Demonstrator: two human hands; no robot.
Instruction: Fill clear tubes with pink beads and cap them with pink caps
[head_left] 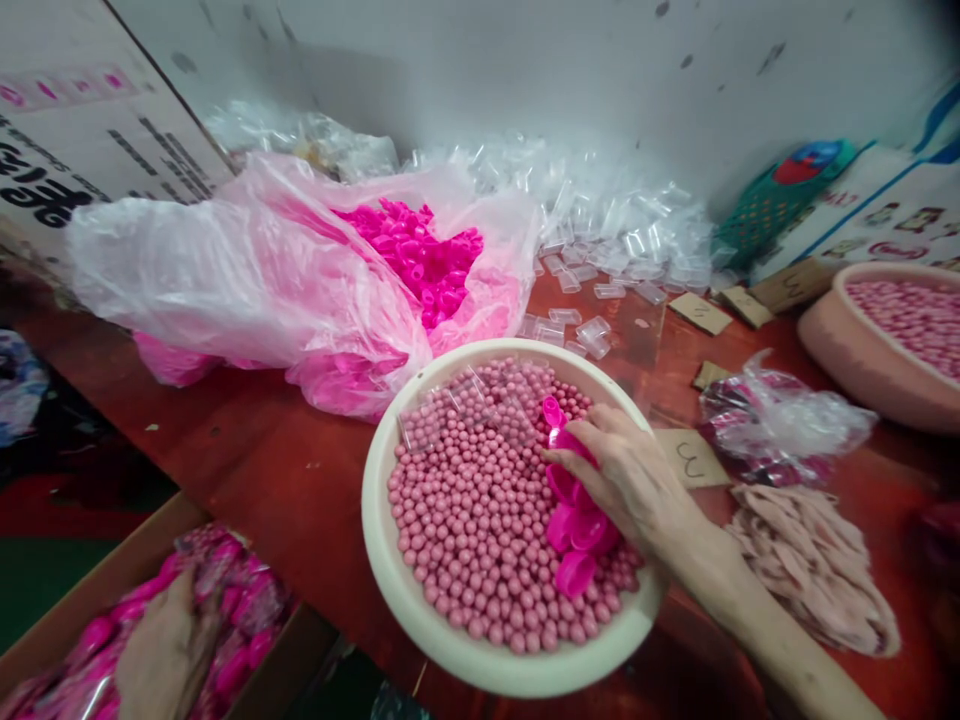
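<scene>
Now the right hand curls round glossy magenta plastic caps, rightward in the round cream bowl; the left hand, well apart, sits lower-left in a brown cardboard box, grip unclear.

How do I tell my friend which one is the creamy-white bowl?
Start with the red-brown table and find the big plastic bag. Just in front of it, to its right, sits a round bowl of beads, with the right hand over it. Unlike the pinkish bowl at the far right, it has a creamy-white rim and, by the hand, bright-pink plastic pieces.
</scene>
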